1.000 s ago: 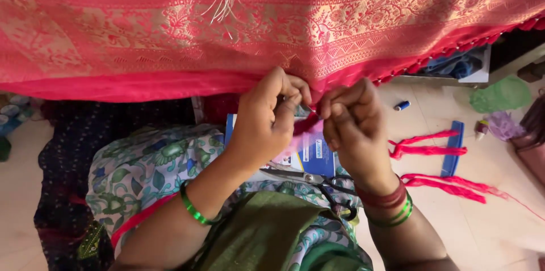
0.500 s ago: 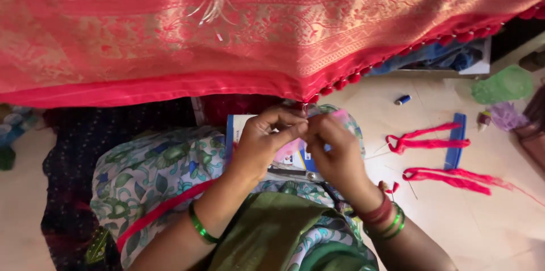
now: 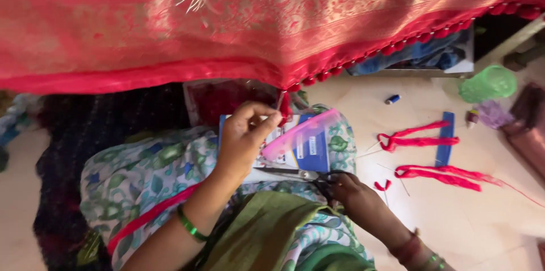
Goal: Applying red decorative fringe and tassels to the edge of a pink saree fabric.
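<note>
Across the far half of the view hangs the red and gold cloth (image 3: 272,21), its lower edge trimmed with a row of small red tassels (image 3: 397,46). My left hand (image 3: 247,137) is raised to that edge near the centre, fingers closed in a pinch on a red tassel (image 3: 284,103) just below the hem. My left forearm rises from the near left, wrist bent slightly back, a green bangle (image 3: 190,228) around it. My right hand (image 3: 355,197) lies low on my lap, to the near right, closed around the dark handles of the scissors (image 3: 301,175), whose blades point left and lie flat on a blue booklet (image 3: 306,149). A pink strip (image 3: 301,134) lies across the booklet, between my two hands. On the floor to the right lie red thread bundles (image 3: 417,137), a blue ruler (image 3: 444,140), a small blue spool (image 3: 392,99) and, farther right, a green plastic container (image 3: 488,83).

I judge that the tassel work goes best with the pinch kept close under the hem, so the threads stay taut and gathered. The scissors should come up only with the blades closed, clear of the woven cloth. Any cut should fall on the loose thread ends alone, away from my left fingertips (image 3: 267,120).
</note>
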